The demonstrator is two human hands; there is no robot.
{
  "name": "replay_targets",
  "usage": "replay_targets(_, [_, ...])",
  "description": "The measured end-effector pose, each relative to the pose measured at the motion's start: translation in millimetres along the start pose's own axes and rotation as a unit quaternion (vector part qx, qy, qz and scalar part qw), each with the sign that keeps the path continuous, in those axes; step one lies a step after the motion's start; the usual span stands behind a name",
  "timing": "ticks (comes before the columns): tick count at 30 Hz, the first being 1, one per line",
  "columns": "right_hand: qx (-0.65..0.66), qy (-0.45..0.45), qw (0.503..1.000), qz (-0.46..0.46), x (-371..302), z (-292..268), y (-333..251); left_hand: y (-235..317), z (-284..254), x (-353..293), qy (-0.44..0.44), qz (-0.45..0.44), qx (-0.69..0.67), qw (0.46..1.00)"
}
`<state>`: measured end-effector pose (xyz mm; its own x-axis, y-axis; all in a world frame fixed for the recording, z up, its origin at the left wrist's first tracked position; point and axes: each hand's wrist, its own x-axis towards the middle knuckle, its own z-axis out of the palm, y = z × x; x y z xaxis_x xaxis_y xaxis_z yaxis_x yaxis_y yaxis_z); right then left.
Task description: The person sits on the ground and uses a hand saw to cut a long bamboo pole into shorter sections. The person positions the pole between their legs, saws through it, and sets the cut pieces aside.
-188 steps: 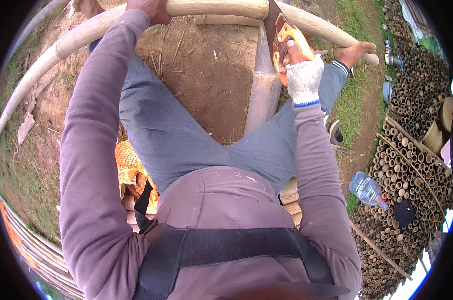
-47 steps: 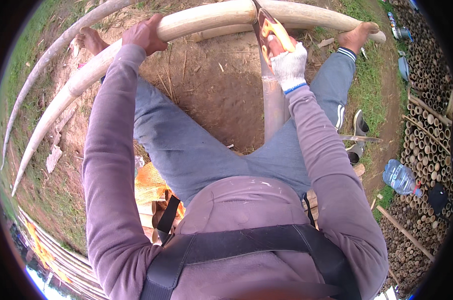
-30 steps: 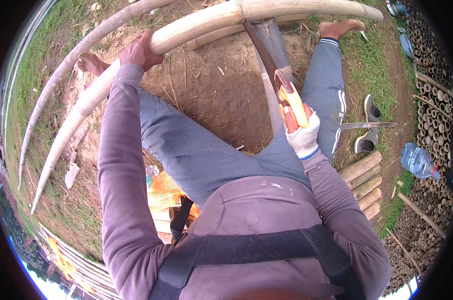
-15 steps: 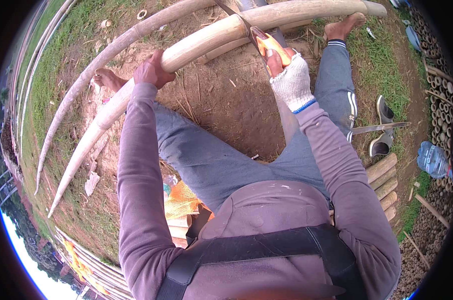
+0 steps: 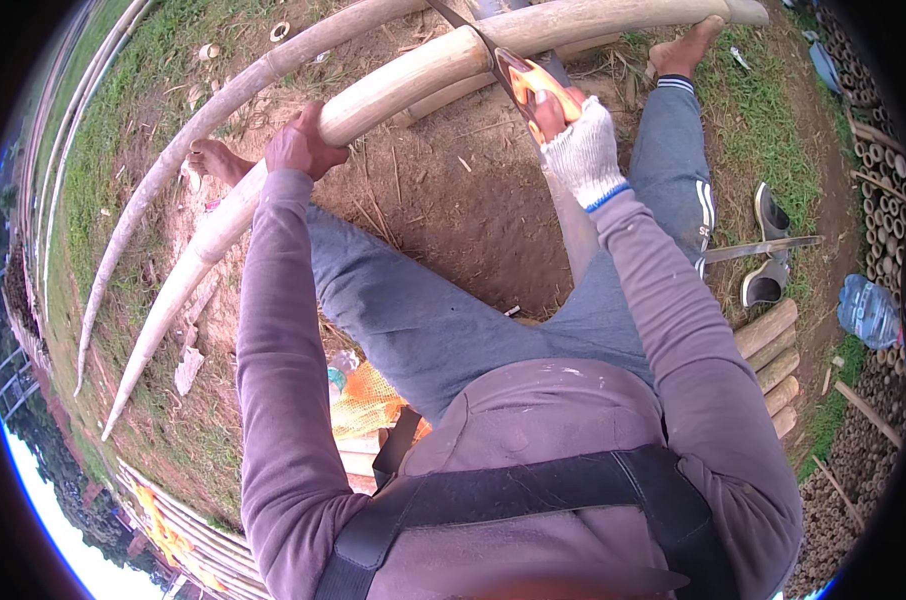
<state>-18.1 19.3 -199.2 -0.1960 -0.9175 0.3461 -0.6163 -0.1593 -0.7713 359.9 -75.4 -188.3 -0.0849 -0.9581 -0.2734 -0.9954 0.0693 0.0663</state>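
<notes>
A long pale bamboo pole (image 5: 398,88) crosses in front of me, running from the lower left to the far right. My left hand (image 5: 305,145) is wrapped around it from above, bare and closed. My right hand (image 5: 581,145), in a white knitted glove that leaves the thumb bare, grips the orange-brown handle of a handsaw (image 5: 525,75). The saw's dark blade lies across the pole at a joint, to the right of my left hand. How deep the blade sits in the bamboo is hard to make out.
Another bamboo pole (image 5: 208,115) curves beyond the first. At right lie a pair of dark shoes (image 5: 766,285), a long flat blade (image 5: 763,248), short cut bamboo pieces (image 5: 770,345), a clear plastic bottle (image 5: 870,312) and stacked bamboo ends (image 5: 881,215). Orange netting (image 5: 368,400) lies beside my left thigh.
My right hand and the saw have shifted slightly farther away from me along the cut. My left hand keeps its hold on the bamboo pole, and the view has shifted a little.
</notes>
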Motion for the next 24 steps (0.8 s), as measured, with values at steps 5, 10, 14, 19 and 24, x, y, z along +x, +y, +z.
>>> replay_targets(5, [0.073, -0.060, 0.992, 0.078, -43, -46, -34, -17, 5, -2, 0.000, 0.002, -0.003, 1.000])
replay_targets(10, [0.080, -0.125, 0.982, 0.115, -137, -138, -44, -20, 14, -13, 0.053, 0.020, -0.014, 0.998])
replay_targets(14, [0.077, -0.072, 0.987, 0.120, -36, -45, -21, 0, 0, -2, 0.000, 0.007, -0.011, 1.000])
replay_targets(19, [0.023, -0.050, 0.991, 0.123, 7, -2, -18, -7, 3, 4, -0.005, 0.011, 0.019, 1.000])
replay_targets(24, [0.088, -0.117, 0.978, 0.145, -132, -135, -43, -23, 12, -8, 0.019, 0.012, -0.015, 1.000])
